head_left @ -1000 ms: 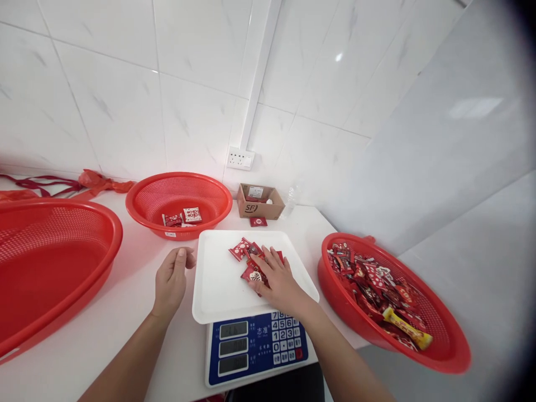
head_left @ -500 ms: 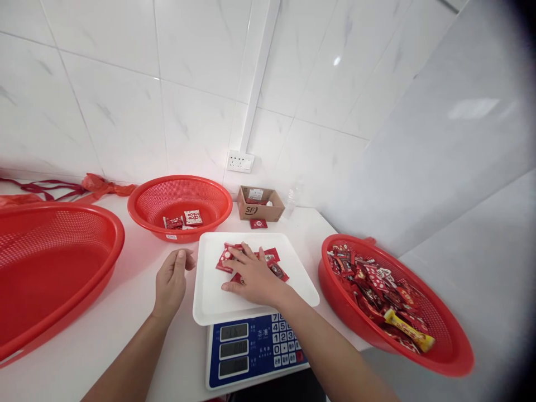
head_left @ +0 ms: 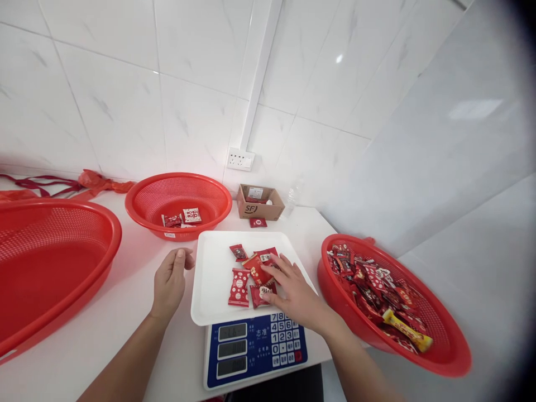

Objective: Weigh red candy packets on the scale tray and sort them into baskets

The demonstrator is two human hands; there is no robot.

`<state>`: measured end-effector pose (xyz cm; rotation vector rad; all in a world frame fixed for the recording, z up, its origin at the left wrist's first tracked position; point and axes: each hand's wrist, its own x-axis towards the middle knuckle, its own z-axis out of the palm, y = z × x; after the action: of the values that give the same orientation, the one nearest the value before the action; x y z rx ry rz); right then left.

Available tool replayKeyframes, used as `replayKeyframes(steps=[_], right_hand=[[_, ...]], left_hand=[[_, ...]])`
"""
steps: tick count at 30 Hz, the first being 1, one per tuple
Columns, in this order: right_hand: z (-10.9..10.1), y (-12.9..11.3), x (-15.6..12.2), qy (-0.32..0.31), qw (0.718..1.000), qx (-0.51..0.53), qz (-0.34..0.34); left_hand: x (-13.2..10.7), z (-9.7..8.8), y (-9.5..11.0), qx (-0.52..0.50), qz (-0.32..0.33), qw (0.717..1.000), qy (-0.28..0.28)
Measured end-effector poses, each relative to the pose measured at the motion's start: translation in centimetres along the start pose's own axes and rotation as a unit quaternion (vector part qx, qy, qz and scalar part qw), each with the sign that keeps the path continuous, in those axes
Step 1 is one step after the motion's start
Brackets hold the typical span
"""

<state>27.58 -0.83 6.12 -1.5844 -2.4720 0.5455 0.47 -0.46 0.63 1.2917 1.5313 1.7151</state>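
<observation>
Long axis of dotted packet [head_left: 239, 287], lower centre, is oriented near-vertically. Neighbouring packets [head_left: 256, 269] are touched by spread right grip [head_left: 298, 293]; left grip [head_left: 170, 282] curled closed.

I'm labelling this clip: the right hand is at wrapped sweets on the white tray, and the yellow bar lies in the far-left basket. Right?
Not quite: the head view shows the yellow bar in the rightmost basket. The right hand is at wrapped sweets on the white tray.
</observation>
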Motion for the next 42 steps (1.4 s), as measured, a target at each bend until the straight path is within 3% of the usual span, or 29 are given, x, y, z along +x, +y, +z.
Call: replayKeyframes(steps=[3, 6, 13, 16, 23, 30, 33, 36, 39, 42], right_hand=[[0.3, 1.4, 0.3, -0.027, 0.999, 0.0, 0.045], [0.7, 1.9, 1.4, 0.003, 0.999, 0.003, 0.036], [1.1, 0.5, 3.7, 0.025, 0.999, 0.022, 0.005], [1.0, -0.9, 3.2, 0.021, 0.999, 0.03, -0.017], [1.0, -3.9, 1.5, -0.069, 0.993, 0.006, -0.095], [0.6, -2.0, 1.6, -0.021, 0.992, 0.064, -0.107], [0.5, -0.5, 2.0, 0.038, 0.991, 0.089, -0.092], [0.7, 0.3, 3.1, 0.094, 0.99, 0.096, -0.036], [1.0, 0.1, 4.5, 0.059, 0.996, 0.06, 0.03], [1.3, -0.8, 6.0, 0.008, 0.999, 0.037, 0.038]], left_hand=[[0.0, 0.0, 0.0, 0.0, 0.002, 1.0, -0.001], [0.0, 0.0, -0.1, 0.001, 0.002, 1.0, 0.002], [0.1, -0.1, 0.0, 0.009, 0.002, 1.0, 0.01], [0.1, -0.1, -0.1, 0.007, 0.002, 1.0, 0.015], [0.1, -0.1, -0.1, 0.004, 0.001, 1.0, 0.009], [0.0, -0.2, 0.0, 0.004, -0.007, 1.0, 0.01], [0.0, -0.2, 0.0, 0.003, -0.007, 1.0, 0.009], [0.0, -0.1, -0.1, 0.001, -0.007, 1.0, 0.006], [0.0, -0.1, -0.1, 0.0, -0.009, 1.0, 0.004], [0.0, -0.1, -0.1, -0.001, -0.008, 1.0, 0.005]])
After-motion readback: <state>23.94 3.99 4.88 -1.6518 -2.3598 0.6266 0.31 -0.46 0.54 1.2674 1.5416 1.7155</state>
